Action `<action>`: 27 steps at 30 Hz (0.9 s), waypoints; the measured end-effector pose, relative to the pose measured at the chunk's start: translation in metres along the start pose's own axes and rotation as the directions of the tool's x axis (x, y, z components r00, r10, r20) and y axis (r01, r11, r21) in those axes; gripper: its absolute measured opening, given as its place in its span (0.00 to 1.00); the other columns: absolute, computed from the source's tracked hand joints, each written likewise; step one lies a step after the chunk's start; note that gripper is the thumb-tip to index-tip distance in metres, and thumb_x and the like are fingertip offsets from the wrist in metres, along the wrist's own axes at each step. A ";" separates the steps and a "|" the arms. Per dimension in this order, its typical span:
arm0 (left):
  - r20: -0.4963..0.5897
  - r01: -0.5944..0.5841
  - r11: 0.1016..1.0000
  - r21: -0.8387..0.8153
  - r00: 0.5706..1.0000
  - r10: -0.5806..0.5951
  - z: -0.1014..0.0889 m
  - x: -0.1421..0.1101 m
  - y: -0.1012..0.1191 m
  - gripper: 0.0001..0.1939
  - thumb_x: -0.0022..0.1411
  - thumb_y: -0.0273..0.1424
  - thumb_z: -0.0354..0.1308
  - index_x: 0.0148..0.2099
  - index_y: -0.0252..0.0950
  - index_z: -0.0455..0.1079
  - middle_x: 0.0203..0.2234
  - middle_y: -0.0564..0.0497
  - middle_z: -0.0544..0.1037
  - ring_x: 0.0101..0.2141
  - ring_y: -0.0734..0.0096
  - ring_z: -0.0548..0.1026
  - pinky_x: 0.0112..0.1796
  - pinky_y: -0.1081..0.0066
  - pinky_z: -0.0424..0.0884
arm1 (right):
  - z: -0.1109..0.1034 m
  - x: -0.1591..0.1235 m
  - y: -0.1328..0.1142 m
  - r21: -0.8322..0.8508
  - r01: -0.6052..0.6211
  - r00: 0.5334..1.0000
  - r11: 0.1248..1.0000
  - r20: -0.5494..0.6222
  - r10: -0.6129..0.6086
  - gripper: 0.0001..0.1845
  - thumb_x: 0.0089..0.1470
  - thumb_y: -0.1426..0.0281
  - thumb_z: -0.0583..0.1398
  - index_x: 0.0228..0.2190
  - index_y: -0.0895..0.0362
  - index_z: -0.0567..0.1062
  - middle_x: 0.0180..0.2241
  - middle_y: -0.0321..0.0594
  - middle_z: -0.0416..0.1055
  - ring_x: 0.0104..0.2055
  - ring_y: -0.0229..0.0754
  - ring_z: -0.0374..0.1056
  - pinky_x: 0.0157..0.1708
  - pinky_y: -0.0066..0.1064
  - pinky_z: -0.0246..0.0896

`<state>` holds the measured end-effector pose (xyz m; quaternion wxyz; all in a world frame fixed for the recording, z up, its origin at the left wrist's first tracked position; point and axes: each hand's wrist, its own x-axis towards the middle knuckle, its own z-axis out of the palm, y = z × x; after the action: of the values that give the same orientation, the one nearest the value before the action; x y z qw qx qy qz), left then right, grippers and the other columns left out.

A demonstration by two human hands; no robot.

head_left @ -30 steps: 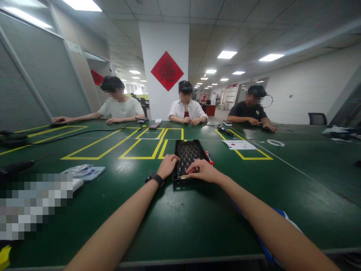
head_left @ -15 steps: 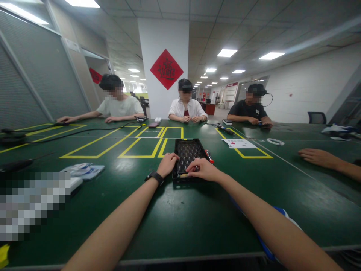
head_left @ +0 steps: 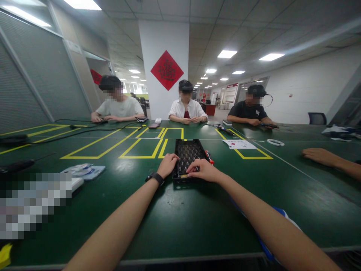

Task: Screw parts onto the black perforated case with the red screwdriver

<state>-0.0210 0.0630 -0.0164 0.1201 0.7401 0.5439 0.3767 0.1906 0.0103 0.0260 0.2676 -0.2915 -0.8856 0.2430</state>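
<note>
A black open-topped plastic case [head_left: 187, 181] with rows of small pale shapes inside lies on the green table in front of me. My left hand [head_left: 168, 165], with a dark band on its wrist, holds the case's left wall with its fingers over the rim. My right hand [head_left: 205, 170] reaches over the near right corner of the case, its thumb and fingers pinched together close to the inner floor. What is between those fingertips is hidden. A small yellowish piece [head_left: 184, 176] sits at the case's near end, just left of them. A red-and-black object [head_left: 209, 157] lies against its right side.
Yellow tape outlines [head_left: 152, 155] mark the table. To the left are a screwdriver-like tool [head_left: 17, 165] and blue-white packets [head_left: 93, 172]. A paper sheet [head_left: 239, 144] and white ring [head_left: 275, 142] lie right. Another person's hand [head_left: 318, 156] rests at right; three people sit opposite.
My hands and the case stay nearly the same. The person at far left has drawn an outstretched arm in. The person at far right has shifted their hands slightly.
</note>
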 end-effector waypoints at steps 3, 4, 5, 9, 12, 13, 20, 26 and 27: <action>-0.001 0.009 1.000 -0.005 1.000 -0.009 0.000 0.001 0.000 0.15 0.57 0.28 0.43 0.34 0.36 0.71 0.34 0.49 0.72 0.42 0.66 0.66 0.46 0.66 0.61 | 0.000 0.000 0.000 -0.032 0.001 1.000 0.999 0.007 0.000 0.13 0.44 0.63 0.62 0.32 0.59 0.77 0.29 0.41 0.74 0.31 0.37 0.68 0.34 0.28 0.61; -0.003 0.014 1.000 -0.007 1.000 -0.014 0.001 0.001 -0.001 0.15 0.57 0.28 0.43 0.35 0.36 0.71 0.34 0.49 0.72 0.41 0.66 0.67 0.46 0.66 0.61 | 0.000 0.000 -0.001 -0.033 0.000 1.000 0.999 0.007 0.000 0.13 0.44 0.63 0.62 0.32 0.59 0.77 0.29 0.41 0.74 0.31 0.37 0.68 0.34 0.28 0.62; -0.005 0.016 1.000 -0.008 1.000 -0.016 0.001 0.001 -0.001 0.15 0.57 0.28 0.43 0.35 0.36 0.71 0.34 0.49 0.72 0.41 0.66 0.67 0.46 0.66 0.62 | 0.000 0.000 0.000 -0.027 0.000 1.000 1.000 0.005 0.000 0.13 0.44 0.63 0.62 0.32 0.59 0.77 0.29 0.41 0.74 0.31 0.37 0.68 0.34 0.28 0.62; -0.013 0.019 1.000 -0.008 1.000 -0.019 0.002 0.001 -0.002 0.15 0.56 0.28 0.43 0.35 0.36 0.71 0.34 0.49 0.72 0.40 0.67 0.67 0.45 0.66 0.62 | 0.000 -0.001 -0.001 0.010 0.005 1.000 1.000 -0.023 -0.005 0.15 0.44 0.63 0.62 0.32 0.60 0.77 0.29 0.41 0.74 0.30 0.36 0.69 0.33 0.27 0.62; -0.009 0.026 1.000 -0.011 1.000 -0.026 0.000 0.001 -0.001 0.15 0.56 0.28 0.43 0.35 0.36 0.72 0.34 0.49 0.73 0.40 0.66 0.67 0.45 0.66 0.62 | 0.000 -0.001 -0.001 -0.002 0.009 1.000 1.000 -0.018 -0.009 0.14 0.44 0.63 0.62 0.32 0.60 0.77 0.29 0.41 0.74 0.30 0.36 0.69 0.33 0.28 0.63; -0.004 0.023 1.000 -0.015 1.000 -0.023 0.000 0.000 -0.001 0.14 0.55 0.28 0.44 0.35 0.36 0.72 0.34 0.49 0.73 0.40 0.66 0.67 0.44 0.67 0.62 | -0.001 -0.001 -0.001 -0.008 0.008 1.000 1.000 -0.010 -0.008 0.14 0.44 0.63 0.62 0.32 0.60 0.77 0.29 0.41 0.74 0.30 0.36 0.69 0.33 0.28 0.63; 0.002 0.007 1.000 -0.021 1.000 -0.007 0.000 0.001 -0.003 0.14 0.54 0.27 0.45 0.35 0.37 0.72 0.34 0.49 0.73 0.41 0.66 0.66 0.45 0.66 0.62 | 0.001 -0.001 0.002 0.014 -0.006 1.000 1.000 -0.023 0.006 0.15 0.44 0.63 0.62 0.33 0.60 0.77 0.30 0.41 0.74 0.31 0.37 0.69 0.33 0.27 0.63; 0.005 0.008 1.000 -0.014 1.000 -0.008 0.003 0.002 -0.006 0.14 0.55 0.27 0.44 0.36 0.37 0.71 0.34 0.49 0.72 0.40 0.67 0.67 0.44 0.66 0.62 | 0.000 0.000 0.000 -0.044 0.002 1.000 0.999 0.008 -0.001 0.14 0.44 0.62 0.62 0.32 0.59 0.77 0.29 0.41 0.74 0.30 0.37 0.68 0.33 0.27 0.61; 0.006 0.006 1.000 -0.013 1.000 -0.006 0.003 0.002 -0.006 0.14 0.55 0.28 0.44 0.36 0.37 0.71 0.34 0.49 0.72 0.40 0.67 0.67 0.44 0.66 0.62 | -0.001 0.000 0.000 -0.044 0.005 1.000 0.999 0.007 -0.005 0.15 0.44 0.62 0.62 0.32 0.59 0.77 0.28 0.41 0.74 0.30 0.37 0.68 0.32 0.27 0.61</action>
<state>-0.0235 0.0681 -0.0211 0.1274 0.7389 0.5433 0.3778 0.1910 0.0103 0.0265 0.2584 -0.2943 -0.8925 0.2236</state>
